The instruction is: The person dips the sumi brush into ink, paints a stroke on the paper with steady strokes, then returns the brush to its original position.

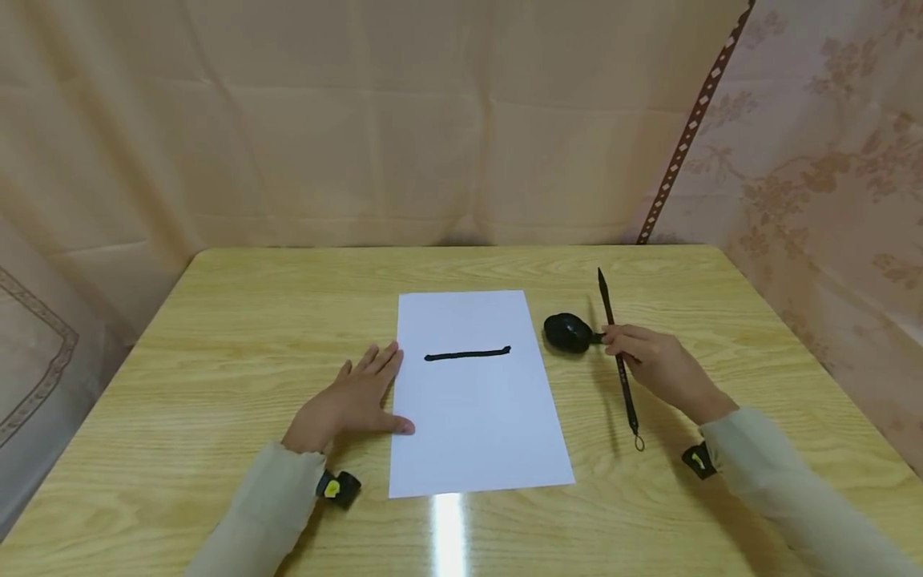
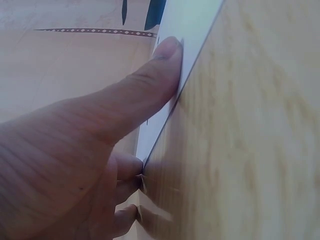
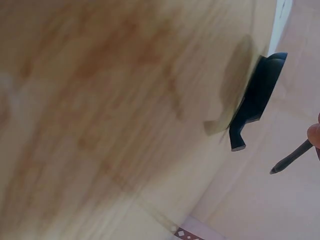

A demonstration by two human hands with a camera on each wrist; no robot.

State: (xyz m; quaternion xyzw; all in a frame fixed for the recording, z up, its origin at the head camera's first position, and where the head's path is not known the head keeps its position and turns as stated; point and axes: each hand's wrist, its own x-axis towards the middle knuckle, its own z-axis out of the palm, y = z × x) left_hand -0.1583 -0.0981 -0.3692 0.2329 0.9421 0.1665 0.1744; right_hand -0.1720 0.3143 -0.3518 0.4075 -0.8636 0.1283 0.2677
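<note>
A white sheet of paper (image 1: 476,433) lies on the table, with one black horizontal stroke (image 1: 467,353) across it. My left hand (image 1: 356,397) is spread at the sheet's left side; its thumb (image 2: 150,75) rests on the paper and its other fingertips touch the left edge. Right of the sheet, my right hand (image 1: 659,365) pinches a dark writing brush (image 1: 624,385) around its middle. The brush's pointed tip slants away from me, and a hanging loop (image 1: 639,443) ends it nearer me. A black ink dish (image 1: 567,332) with a short handle stands beside that hand, apart from it in the right wrist view.
The wooden table (image 1: 252,320) has its far edge against a beige curtain (image 1: 360,144). A floral cloth (image 1: 829,160) hangs at the right. Each wrist carries a small black camera, such as the left one (image 1: 339,487). Light glares off the table below the paper.
</note>
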